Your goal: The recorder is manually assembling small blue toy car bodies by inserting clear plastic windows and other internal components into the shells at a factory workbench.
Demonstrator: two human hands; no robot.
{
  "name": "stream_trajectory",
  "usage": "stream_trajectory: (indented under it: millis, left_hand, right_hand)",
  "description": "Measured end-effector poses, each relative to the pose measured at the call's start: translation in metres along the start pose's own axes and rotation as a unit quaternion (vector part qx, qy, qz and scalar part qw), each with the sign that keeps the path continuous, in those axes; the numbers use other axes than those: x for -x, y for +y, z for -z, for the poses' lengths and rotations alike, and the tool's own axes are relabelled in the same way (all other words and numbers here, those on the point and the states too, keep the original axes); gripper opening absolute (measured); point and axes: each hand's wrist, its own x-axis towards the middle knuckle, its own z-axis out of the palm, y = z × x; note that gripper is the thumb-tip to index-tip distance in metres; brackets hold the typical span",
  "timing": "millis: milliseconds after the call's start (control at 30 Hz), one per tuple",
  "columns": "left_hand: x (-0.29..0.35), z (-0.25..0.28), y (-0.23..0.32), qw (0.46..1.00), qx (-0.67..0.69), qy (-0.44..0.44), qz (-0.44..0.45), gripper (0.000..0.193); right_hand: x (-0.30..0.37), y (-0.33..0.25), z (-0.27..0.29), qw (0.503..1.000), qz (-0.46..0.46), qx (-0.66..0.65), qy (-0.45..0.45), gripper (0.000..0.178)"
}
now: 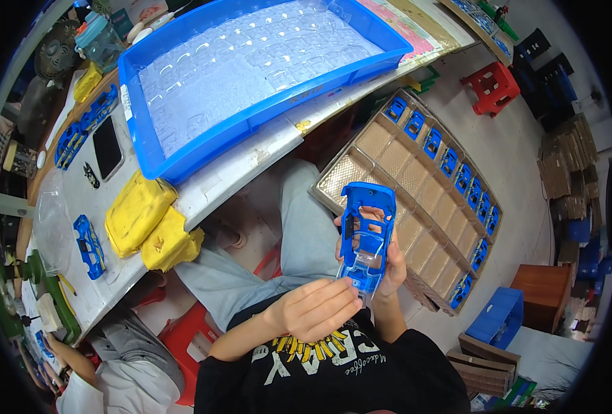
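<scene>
A blue toy car body shell (369, 228) with open window frames is held upright in front of my chest. My right hand (393, 270) is wrapped round its right side and back, with fingertips showing at the left edge. My left hand (318, 308) pinches the shell's lower end, its fingers pressed together over that part. A clear plastic piece (369, 261) shows at the lower part of the shell, close to my left fingertips. I cannot tell whether it is fully seated. My palms hide some of the shell's sides.
A blue tray (202, 141) of clear plastic parts stands on the white table. Beside it are yellow wrapped bundles (140, 210), a phone (108, 148) and blue shells (89, 247). A divided box (396, 176) with several shells stands right. A co-worker's arm (71, 359) shows lower left.
</scene>
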Motion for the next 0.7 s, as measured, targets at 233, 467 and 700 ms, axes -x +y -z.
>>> stream_trajectory:
  millis: [233, 467, 700]
  left_hand:
    - [0.012, -0.003, -0.005, 0.999, -0.008, 0.033, 0.034, 0.017]
    - [0.008, -0.009, -0.004, 0.992, -0.126, 0.015, 0.001, 0.016]
    - [0.008, -0.017, -0.005, 0.985, -0.163, -0.022, 0.056, 0.015]
  right_hand:
    - [-0.001, 0.003, 0.003, 1.000, -0.010, -0.006, -0.004, 0.068]
    - [-0.005, 0.008, -0.005, 1.000, -0.010, 0.007, -0.003, 0.070]
    - [-0.002, 0.003, -0.003, 0.999, -0.039, -0.016, -0.021, 0.070]
